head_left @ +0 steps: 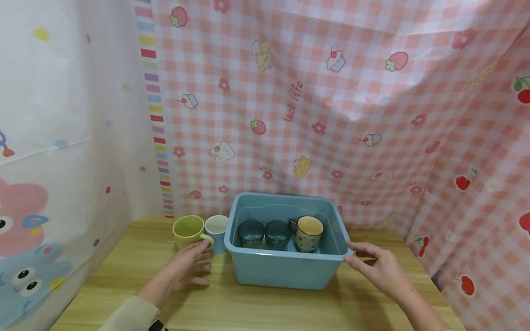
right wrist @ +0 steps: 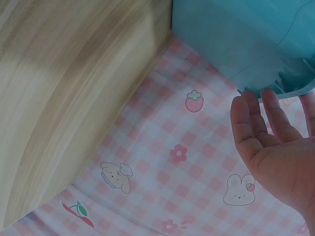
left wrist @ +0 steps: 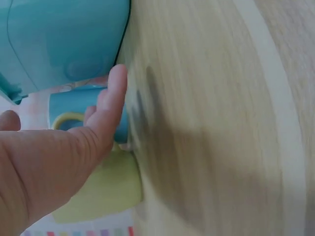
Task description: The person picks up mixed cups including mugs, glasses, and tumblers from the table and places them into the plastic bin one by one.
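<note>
My left hand (head_left: 188, 266) is beside the yellow-green mug (head_left: 188, 232), fingers extended and nothing held. One fingertip overlaps the mug's handle in the head view; I cannot tell whether it touches. Behind that handle stands a white-and-blue mug (head_left: 217, 227), partly hidden. To the right is a light blue plastic bin (head_left: 285, 269). Inside it are two dark glass cups, a left one (head_left: 250, 232) and a right one (head_left: 277, 234), plus a patterned cream mug (head_left: 309, 233) with a dark handle. My right hand (head_left: 378, 266) holds the bin's right rim with thumb and fingertips.
The wooden table (head_left: 265, 310) runs back to a pink checked cloth (head_left: 290, 101) hanging behind it. A white cartoon-printed cloth (head_left: 74, 138) hangs at the left. Cherry-printed cloth (head_left: 488, 220) hangs along the right edge.
</note>
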The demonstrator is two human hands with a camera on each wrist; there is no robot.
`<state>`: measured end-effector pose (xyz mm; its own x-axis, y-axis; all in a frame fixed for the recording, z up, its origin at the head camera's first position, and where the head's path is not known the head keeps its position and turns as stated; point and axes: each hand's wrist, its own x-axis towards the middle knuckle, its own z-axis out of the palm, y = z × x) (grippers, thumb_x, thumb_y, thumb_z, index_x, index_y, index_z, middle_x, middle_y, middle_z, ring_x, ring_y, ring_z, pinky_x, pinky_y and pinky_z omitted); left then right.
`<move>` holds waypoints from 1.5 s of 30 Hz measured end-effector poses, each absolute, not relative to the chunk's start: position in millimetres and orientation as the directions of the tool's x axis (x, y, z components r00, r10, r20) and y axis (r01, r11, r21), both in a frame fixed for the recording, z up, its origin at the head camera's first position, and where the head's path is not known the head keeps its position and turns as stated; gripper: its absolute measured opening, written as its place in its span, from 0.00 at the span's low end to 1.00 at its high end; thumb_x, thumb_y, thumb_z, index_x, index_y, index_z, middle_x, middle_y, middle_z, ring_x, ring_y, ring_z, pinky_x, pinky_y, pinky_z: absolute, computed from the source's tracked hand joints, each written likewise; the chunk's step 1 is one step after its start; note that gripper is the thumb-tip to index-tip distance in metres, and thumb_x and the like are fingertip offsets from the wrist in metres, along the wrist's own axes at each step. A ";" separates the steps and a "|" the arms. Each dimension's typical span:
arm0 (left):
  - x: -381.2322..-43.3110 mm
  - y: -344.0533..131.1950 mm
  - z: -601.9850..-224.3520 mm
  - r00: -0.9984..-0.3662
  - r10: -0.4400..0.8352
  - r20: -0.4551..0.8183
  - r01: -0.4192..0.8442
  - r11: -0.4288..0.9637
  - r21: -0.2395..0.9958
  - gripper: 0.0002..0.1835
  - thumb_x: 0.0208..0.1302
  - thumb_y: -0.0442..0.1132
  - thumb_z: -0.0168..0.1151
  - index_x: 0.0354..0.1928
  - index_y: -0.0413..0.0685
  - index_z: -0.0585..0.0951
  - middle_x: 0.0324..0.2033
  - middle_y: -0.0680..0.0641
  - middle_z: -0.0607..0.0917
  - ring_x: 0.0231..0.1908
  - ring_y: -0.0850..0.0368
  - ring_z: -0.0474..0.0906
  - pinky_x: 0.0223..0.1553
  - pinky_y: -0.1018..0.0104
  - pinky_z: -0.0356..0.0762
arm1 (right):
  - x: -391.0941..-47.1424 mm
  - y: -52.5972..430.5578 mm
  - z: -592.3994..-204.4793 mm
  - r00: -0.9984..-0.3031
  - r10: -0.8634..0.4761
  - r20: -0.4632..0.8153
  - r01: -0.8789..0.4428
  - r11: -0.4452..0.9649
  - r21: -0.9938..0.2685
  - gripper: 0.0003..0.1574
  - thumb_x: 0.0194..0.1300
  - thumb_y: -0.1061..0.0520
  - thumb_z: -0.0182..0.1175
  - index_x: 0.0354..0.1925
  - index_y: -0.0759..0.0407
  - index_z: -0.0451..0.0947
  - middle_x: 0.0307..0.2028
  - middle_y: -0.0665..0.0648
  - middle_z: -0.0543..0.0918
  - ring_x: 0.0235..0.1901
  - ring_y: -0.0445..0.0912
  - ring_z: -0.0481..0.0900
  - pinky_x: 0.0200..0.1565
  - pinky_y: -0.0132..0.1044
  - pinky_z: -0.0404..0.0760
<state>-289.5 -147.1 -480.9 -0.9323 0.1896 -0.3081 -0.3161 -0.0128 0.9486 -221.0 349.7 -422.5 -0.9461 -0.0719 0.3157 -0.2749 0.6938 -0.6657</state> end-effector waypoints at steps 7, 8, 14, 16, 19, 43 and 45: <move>-296.6 -153.1 -493.3 -0.924 0.249 -0.291 -0.339 -0.175 0.925 0.49 0.82 0.69 0.41 0.86 0.39 0.44 0.81 0.24 0.54 0.77 0.18 0.57 0.63 0.28 0.79 | -222.9 349.3 -422.7 -0.947 -0.077 0.312 -0.275 0.698 -0.661 0.26 0.72 0.46 0.71 0.63 0.53 0.86 0.57 0.60 0.91 0.52 0.53 0.89 0.45 0.30 0.89; -297.1 -153.7 -493.9 -0.922 0.258 -0.288 -0.341 -0.189 0.921 0.50 0.82 0.70 0.41 0.86 0.39 0.43 0.82 0.25 0.53 0.77 0.19 0.57 0.64 0.28 0.79 | -222.8 349.3 -422.6 -0.947 -0.077 0.310 -0.274 0.698 -0.662 0.26 0.72 0.46 0.71 0.63 0.53 0.86 0.57 0.60 0.91 0.52 0.53 0.89 0.45 0.30 0.89; -298.2 -153.5 -494.0 -0.914 0.310 -0.262 -0.342 -0.237 0.909 0.55 0.80 0.74 0.38 0.86 0.38 0.38 0.83 0.26 0.51 0.79 0.20 0.54 0.67 0.27 0.75 | -221.3 349.3 -422.9 -0.948 -0.077 0.309 -0.274 0.694 -0.666 0.26 0.73 0.47 0.70 0.64 0.55 0.85 0.56 0.60 0.91 0.52 0.52 0.89 0.45 0.31 0.89; -298.0 -152.9 -494.2 -0.910 0.330 -0.251 -0.342 -0.253 0.905 0.56 0.79 0.75 0.37 0.85 0.37 0.35 0.83 0.26 0.50 0.80 0.20 0.53 0.68 0.26 0.73 | -220.7 349.2 -423.5 -0.947 -0.074 0.312 -0.274 0.690 -0.669 0.26 0.73 0.47 0.70 0.64 0.55 0.85 0.56 0.60 0.91 0.51 0.47 0.89 0.45 0.31 0.89; -297.3 -152.6 -495.4 -0.898 0.368 -0.241 -0.353 -0.278 0.893 0.57 0.79 0.76 0.34 0.85 0.38 0.31 0.84 0.27 0.48 0.81 0.21 0.50 0.70 0.26 0.71 | -219.1 349.2 -425.6 -0.947 -0.071 0.313 -0.273 0.692 -0.668 0.25 0.72 0.47 0.71 0.63 0.55 0.86 0.56 0.60 0.91 0.49 0.38 0.88 0.45 0.31 0.89; -288.5 -175.0 -498.5 -0.876 0.382 -0.295 -0.376 -0.158 0.913 0.35 0.77 0.78 0.35 0.55 0.55 0.66 0.81 0.28 0.59 0.75 0.24 0.65 0.64 0.31 0.79 | -221.7 348.9 -424.6 -0.943 -0.071 0.326 -0.283 0.690 -0.667 0.25 0.72 0.48 0.71 0.62 0.56 0.86 0.56 0.61 0.91 0.47 0.30 0.84 0.44 0.30 0.89; -284.1 -182.7 -495.5 -0.868 0.379 -0.321 -0.378 -0.085 0.922 0.43 0.76 0.78 0.35 0.69 0.49 0.61 0.80 0.27 0.62 0.73 0.26 0.70 0.61 0.33 0.81 | -221.8 348.9 -424.4 -0.943 -0.072 0.325 -0.282 0.690 -0.667 0.25 0.72 0.48 0.71 0.62 0.56 0.86 0.56 0.62 0.91 0.47 0.30 0.85 0.44 0.29 0.89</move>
